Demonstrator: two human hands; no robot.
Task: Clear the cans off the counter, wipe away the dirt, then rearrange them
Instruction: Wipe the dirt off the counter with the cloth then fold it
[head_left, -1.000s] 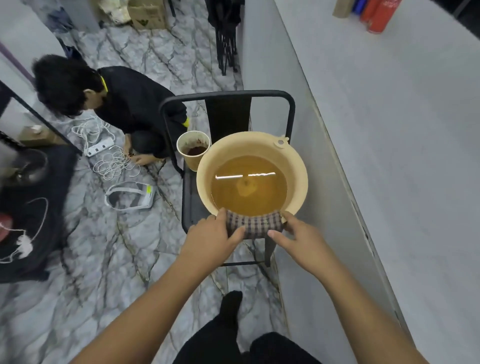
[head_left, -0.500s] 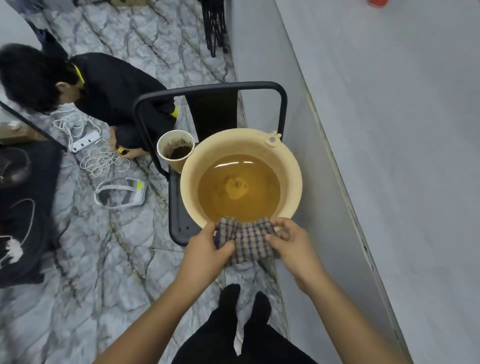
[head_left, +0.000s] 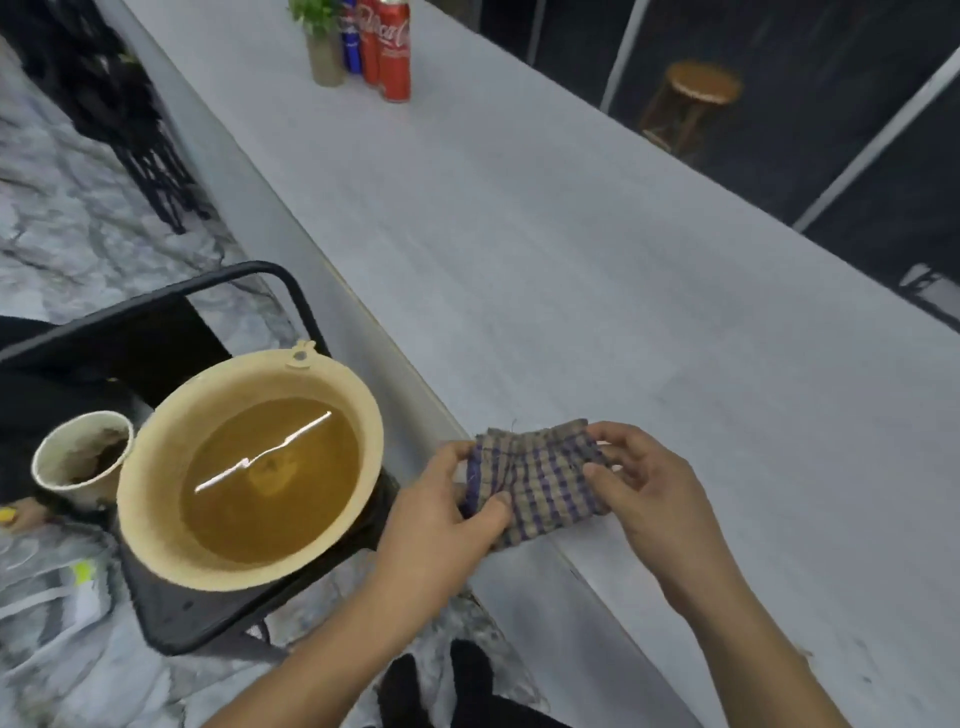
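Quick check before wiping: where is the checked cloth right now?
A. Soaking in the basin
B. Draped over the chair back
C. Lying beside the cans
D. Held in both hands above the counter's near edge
D: the left hand and right hand stretch the checked cloth over the counter edge, clear of the basin.

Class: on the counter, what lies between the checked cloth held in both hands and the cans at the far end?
Nothing: in the head view the counter is bare between the checked cloth and the cans.

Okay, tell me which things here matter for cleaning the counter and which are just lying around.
For the job: checked purple-and-tan cloth, held by left hand and right hand; beige plastic basin; red and blue cans; grey counter.

Lying about: white paper cup, round wooden stool.
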